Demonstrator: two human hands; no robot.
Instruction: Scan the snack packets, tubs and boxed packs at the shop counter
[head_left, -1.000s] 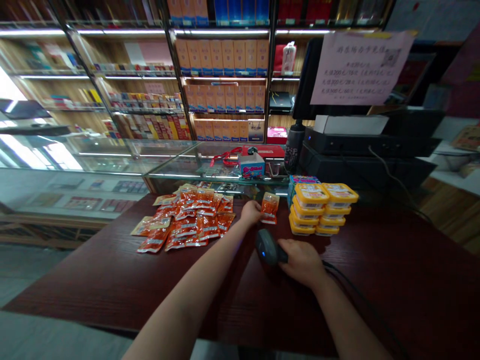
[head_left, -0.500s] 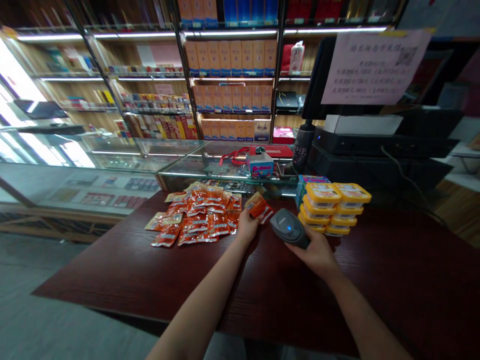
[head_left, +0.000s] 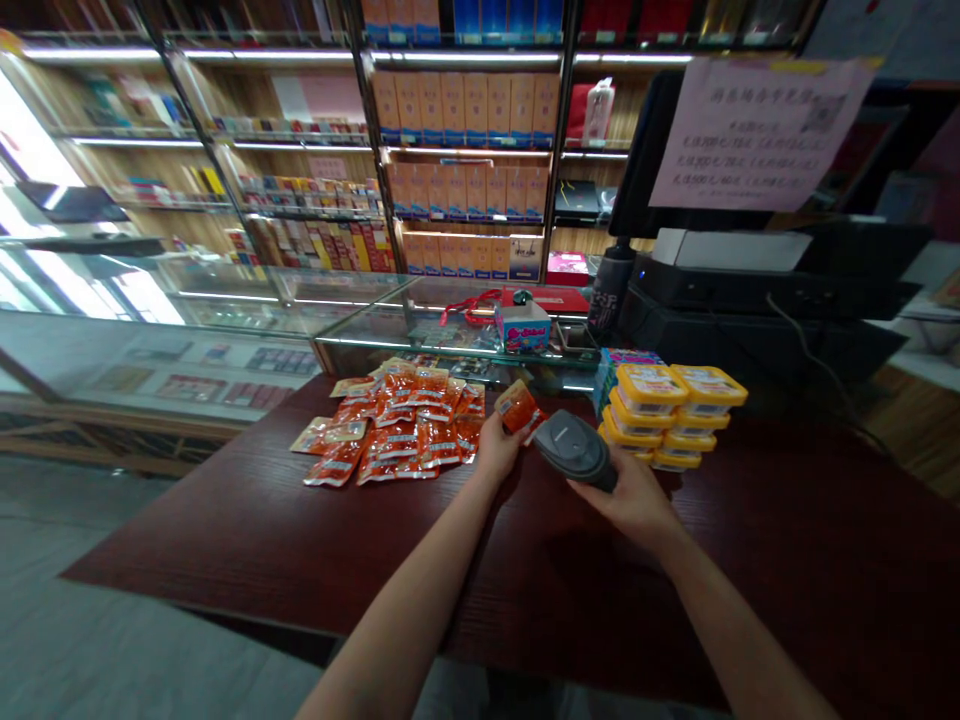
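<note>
Scanner [head_left: 571, 447] in right hand [head_left: 636, 497] seemingly faces orange packet [head_left: 517, 407] in left hand [head_left: 496, 451].

a shop, by its lit shelves [head_left: 469, 148] of boxed goods [head_left: 475, 106], glass display counter [head_left: 364, 318] and handheld scanner [head_left: 574, 448]

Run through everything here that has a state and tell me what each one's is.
Single orange-and-tan plastic packet: held, tilted
Left bare hand: gripping that packet
Dark grey plastic handheld scanner: held, head toward the packet
Right bare hand: closed around the scanner's handle
Orange plastic packets: loosely piled
Yellow-lidded plastic tubs: stacked, lids on
White shelf strip lights: lit
</note>
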